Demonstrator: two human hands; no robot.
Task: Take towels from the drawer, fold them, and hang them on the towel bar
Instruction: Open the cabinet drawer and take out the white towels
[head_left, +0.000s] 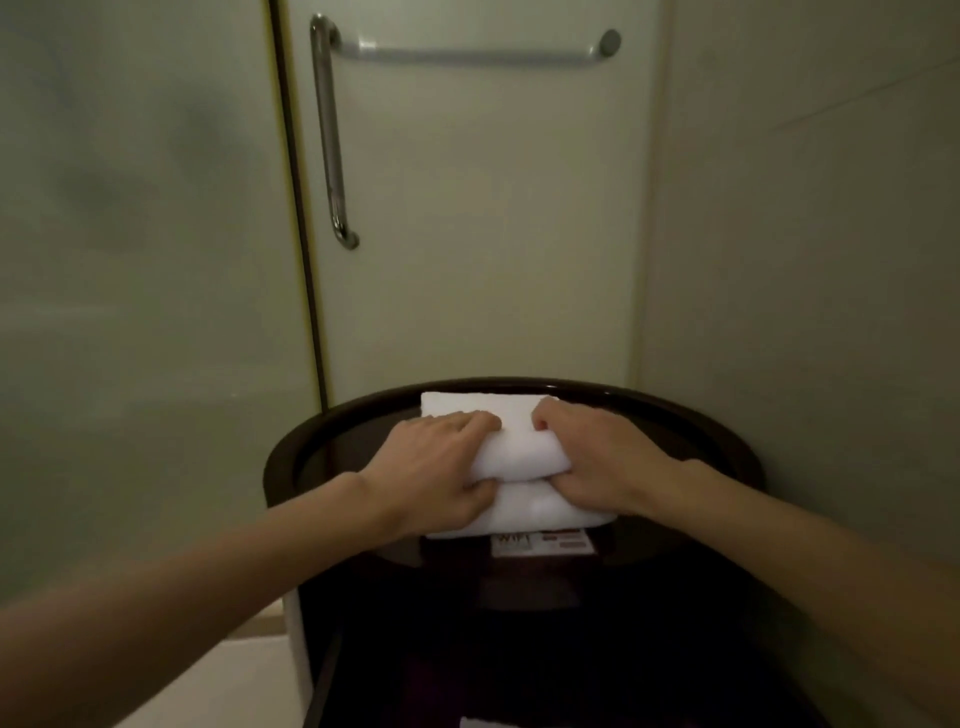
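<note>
While towel (519, 457) lies part-folded on tabletop (337, 441) | left grip (436, 467) and right grip (597, 462) each pinch its middle fold, fingers curled | stage, judged: out of drawer, folding under way | to do: finish fold, hang; bar (467, 54) bare | writing: card (540, 544) under towel's near edge reads "WIFI", rest too small

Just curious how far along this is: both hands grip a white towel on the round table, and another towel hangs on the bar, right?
Not quite: the head view shows the bar bare. Both the left hand and right hand do grip the white towel on the round table.
</note>
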